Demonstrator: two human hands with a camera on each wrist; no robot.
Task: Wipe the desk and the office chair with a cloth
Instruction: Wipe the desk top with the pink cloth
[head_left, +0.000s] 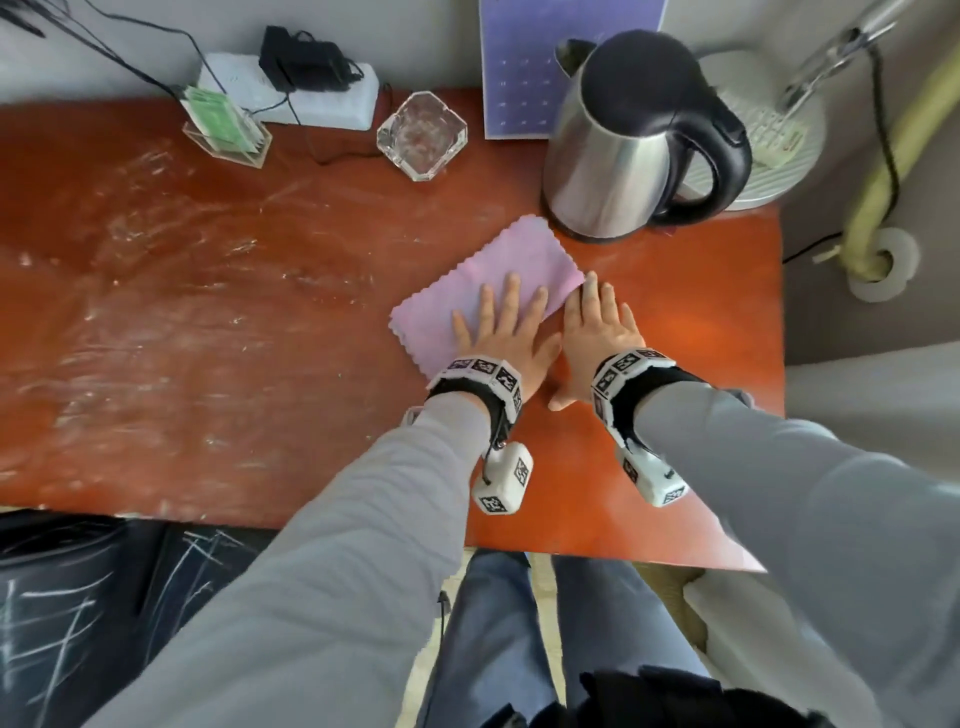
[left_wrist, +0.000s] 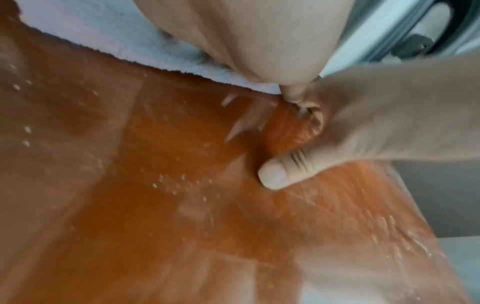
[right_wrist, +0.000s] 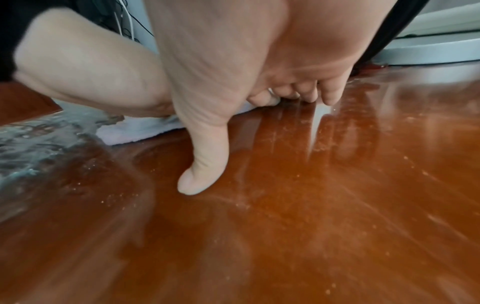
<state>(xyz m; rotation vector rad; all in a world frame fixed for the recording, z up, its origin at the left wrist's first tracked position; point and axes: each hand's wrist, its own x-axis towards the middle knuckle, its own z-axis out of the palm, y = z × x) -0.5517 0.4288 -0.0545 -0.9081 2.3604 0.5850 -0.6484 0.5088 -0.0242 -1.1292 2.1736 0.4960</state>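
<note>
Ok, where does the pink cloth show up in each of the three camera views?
Head: pink cloth at centre, flat on the desk under the left hand.
Left wrist: pale strip along the upper left.
Right wrist: small patch at mid-left.
Shared landmark: the right hand's thumb.

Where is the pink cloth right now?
In the head view the pink cloth lies flat on the desk, right of centre, just in front of the kettle, under the left hand.
</note>
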